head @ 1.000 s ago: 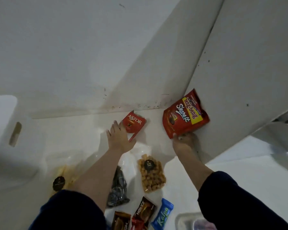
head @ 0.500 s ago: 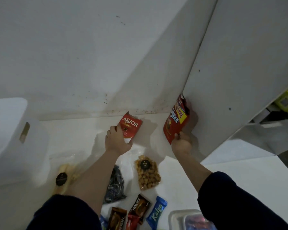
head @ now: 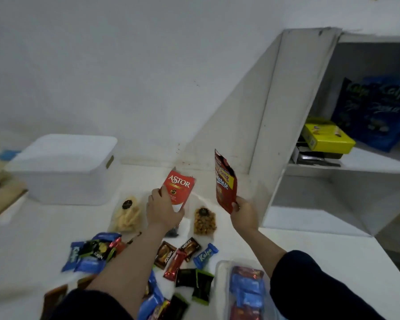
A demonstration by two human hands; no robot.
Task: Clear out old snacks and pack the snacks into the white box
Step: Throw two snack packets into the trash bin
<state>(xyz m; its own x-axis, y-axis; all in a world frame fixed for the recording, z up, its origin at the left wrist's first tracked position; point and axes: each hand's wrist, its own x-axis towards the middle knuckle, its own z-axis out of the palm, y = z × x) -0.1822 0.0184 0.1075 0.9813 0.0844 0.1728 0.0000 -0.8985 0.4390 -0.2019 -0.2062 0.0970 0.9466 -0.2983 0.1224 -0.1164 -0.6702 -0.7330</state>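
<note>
My left hand [head: 163,210] grips the lower end of a red Astor box [head: 179,190], held upright above the white table. My right hand [head: 244,212] pinches the bottom corner of a torn-open red Beng-Beng pouch [head: 224,181], also lifted off the table, edge-on to me. The white box [head: 62,167] stands at the back left with its lid on. Two clear bags of snacks, pale crackers [head: 126,214] and brown nuts [head: 204,220], lie just beyond my wrists.
Several small wrapped snacks [head: 187,252] are scattered on the table near me. A clear tub [head: 219,273] with wrapped bars sits at the front right. The white shelf unit [head: 286,112] on the right holds a yellow box [head: 328,139] and blue Kalpa bags [head: 376,109].
Both hands have lifted their red packets off the table and drawn them back from the wall. The camera has tilted up, bringing the white box and shelf contents into sight.
</note>
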